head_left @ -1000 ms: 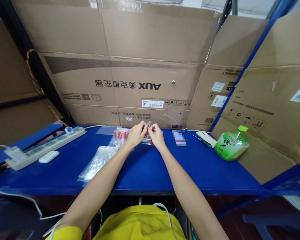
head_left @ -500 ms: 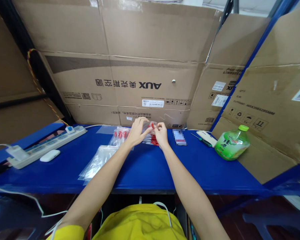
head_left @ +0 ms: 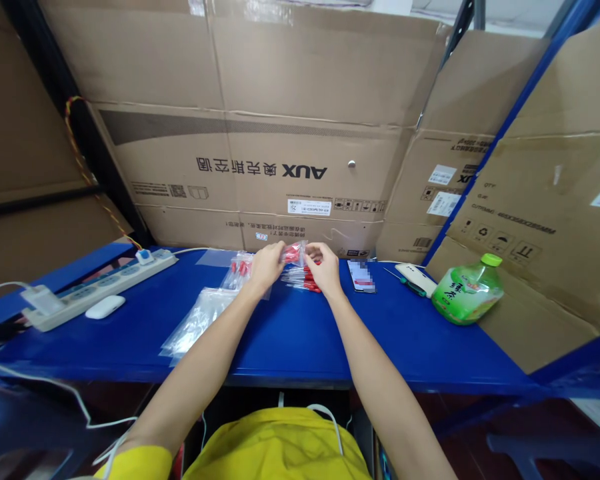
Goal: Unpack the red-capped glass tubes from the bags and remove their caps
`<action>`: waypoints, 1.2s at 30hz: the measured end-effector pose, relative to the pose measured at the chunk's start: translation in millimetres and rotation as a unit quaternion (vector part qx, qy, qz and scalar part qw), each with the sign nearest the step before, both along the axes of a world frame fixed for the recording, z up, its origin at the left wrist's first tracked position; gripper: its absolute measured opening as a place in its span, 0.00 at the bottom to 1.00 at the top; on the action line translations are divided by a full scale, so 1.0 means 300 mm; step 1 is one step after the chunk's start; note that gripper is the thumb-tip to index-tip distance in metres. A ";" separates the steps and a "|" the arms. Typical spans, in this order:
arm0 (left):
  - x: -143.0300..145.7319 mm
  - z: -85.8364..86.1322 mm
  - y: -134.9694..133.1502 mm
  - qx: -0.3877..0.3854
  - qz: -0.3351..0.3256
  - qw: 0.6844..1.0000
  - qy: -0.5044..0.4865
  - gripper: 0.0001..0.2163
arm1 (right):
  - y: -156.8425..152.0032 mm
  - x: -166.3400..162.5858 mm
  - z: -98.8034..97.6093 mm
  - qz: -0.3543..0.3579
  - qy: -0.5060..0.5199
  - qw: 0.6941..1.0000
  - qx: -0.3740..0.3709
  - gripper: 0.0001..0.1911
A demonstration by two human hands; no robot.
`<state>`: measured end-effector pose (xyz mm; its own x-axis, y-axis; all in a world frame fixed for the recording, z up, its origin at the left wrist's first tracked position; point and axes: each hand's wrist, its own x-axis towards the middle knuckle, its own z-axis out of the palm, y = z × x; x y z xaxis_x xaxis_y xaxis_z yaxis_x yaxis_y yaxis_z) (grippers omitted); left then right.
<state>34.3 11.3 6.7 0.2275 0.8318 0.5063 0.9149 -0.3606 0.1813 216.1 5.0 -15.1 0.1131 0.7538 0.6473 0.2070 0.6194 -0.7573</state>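
Between my two hands is a clear plastic bag [head_left: 294, 252] with red-ended pieces inside. My left hand [head_left: 269, 264] is closed on its left side, and my right hand [head_left: 324, 268] pinches its right end. Below the bag, several thin screwdriver-like tools with red ends [head_left: 303, 280] lie on the blue table [head_left: 290, 333]. Left of my left hand lie filled clear bags with red-ended pieces [head_left: 240, 268]. A stack of flat clear plastic bags [head_left: 200, 323] lies nearer to me, beside my left forearm.
A white power strip [head_left: 100, 290] and a white case [head_left: 105, 307] are at the left. To the right are a phone [head_left: 361, 277], a green-handled screwdriver [head_left: 414, 287], a white object [head_left: 416, 277] and a green bottle [head_left: 467, 291]. A cardboard wall [head_left: 260, 147] stands behind.
The bag has turned from end-on to lying sideways between my hands. My left hand has moved down slightly and its fingers have closed more around the bag.
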 end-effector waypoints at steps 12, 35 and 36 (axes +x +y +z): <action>0.020 -0.020 0.006 -0.020 -0.024 0.996 0.089 0.16 | 0.012 0.006 -0.009 0.216 0.110 0.957 -0.160 0.26; 0.043 -0.039 -0.008 -0.027 -0.024 0.996 0.086 0.14 | -0.009 0.018 -0.016 0.187 0.112 0.956 -0.198 0.21; 0.044 -0.043 -0.007 -0.027 -0.032 0.995 0.092 0.14 | -0.011 0.016 -0.015 0.190 0.114 0.955 -0.199 0.22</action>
<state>47.4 9.3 -6.2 0.3660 0.8377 0.4053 0.9099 -0.4134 0.0329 220.9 1.8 -19.6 -0.1143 0.9495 0.2923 -0.1737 0.2706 -0.9469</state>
